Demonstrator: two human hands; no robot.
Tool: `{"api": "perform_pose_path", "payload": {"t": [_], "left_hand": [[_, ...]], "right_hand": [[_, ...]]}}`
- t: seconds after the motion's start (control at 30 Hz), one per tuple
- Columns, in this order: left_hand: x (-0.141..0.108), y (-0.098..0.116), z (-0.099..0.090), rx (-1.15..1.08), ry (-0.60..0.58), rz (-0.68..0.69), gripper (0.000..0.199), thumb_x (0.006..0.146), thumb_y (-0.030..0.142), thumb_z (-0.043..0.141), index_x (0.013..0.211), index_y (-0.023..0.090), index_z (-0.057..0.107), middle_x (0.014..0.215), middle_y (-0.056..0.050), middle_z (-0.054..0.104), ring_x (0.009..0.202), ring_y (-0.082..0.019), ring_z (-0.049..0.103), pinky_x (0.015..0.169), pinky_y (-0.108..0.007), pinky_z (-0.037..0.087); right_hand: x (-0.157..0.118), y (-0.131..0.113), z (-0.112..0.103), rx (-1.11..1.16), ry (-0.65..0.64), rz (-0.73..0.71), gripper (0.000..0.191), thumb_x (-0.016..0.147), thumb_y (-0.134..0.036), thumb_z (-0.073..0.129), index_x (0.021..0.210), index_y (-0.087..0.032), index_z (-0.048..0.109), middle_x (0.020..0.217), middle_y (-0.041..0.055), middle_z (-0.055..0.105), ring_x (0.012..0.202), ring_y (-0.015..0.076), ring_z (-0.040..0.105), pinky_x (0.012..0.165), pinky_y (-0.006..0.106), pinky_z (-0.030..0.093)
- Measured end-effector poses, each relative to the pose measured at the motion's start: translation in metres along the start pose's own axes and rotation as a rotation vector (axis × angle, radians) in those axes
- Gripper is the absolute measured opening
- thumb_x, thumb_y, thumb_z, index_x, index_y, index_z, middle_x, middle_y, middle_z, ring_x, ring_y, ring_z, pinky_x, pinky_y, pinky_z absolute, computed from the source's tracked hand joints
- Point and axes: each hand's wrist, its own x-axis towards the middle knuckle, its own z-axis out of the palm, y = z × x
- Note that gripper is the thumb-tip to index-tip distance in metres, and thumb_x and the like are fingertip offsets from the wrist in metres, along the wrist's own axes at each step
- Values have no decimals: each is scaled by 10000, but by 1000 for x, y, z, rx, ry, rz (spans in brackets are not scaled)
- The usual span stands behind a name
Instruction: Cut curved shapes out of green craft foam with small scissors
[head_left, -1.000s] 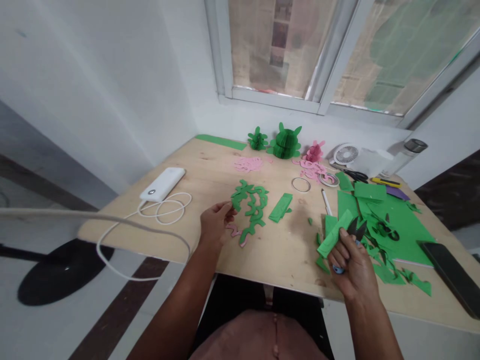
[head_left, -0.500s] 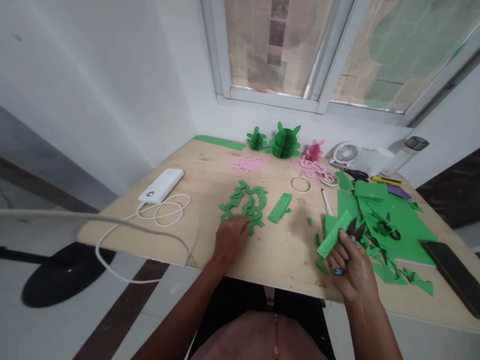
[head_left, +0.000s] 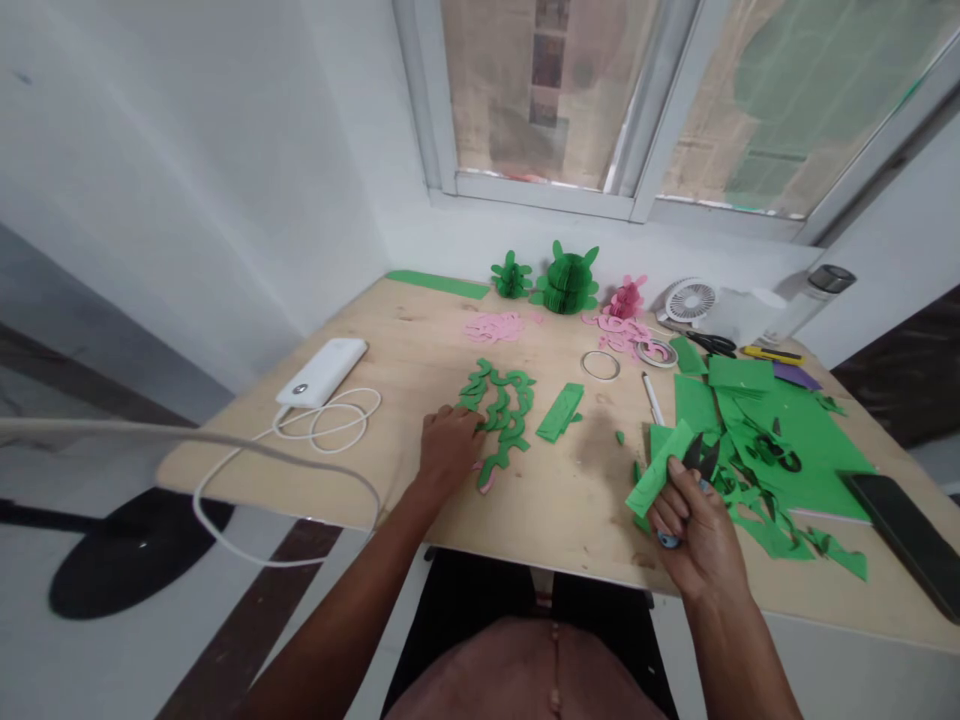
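Observation:
My left hand (head_left: 450, 447) rests at the left edge of a cluster of wavy green paper cutouts (head_left: 517, 425), its fingers bent down onto the pieces; what its fingertips hold, if anything, is hidden. My right hand (head_left: 694, 515) is closed around scissors (head_left: 703, 457) with dark blades and a pale blue handle, and it also pinches a folded green paper strip (head_left: 660, 468). Between the hands lies another folded green strip (head_left: 560, 412). Green scraps (head_left: 772, 525) spread to the right of my right hand.
Green and pink paper figures (head_left: 568, 283) stand along the wall. A white power bank (head_left: 322, 372) with a looped cable lies at the left. A roll of tape (head_left: 656, 352), a pen (head_left: 652, 398), a small fan (head_left: 691, 301), a bottle (head_left: 814, 300) and a phone (head_left: 904, 540) are also on the table.
My left hand has shifted slightly up and left, uncovering more of the lower cutouts. My right hand has moved a little left with the strip and scissors.

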Motion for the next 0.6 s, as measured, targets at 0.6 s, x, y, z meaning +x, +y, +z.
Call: {"api": "perform_pose_path", "payload": {"t": [0.6], "left_hand": [[-4, 16, 1, -103, -18, 106, 165, 823, 278, 530, 840, 211, 680, 913, -78, 716, 944, -265, 600, 856, -404, 366]], "right_hand": [[2, 18, 2, -70, 9, 47, 523, 597, -315, 847, 561, -207, 337, 382, -139, 275, 295, 17, 190, 278, 153, 165]]}}
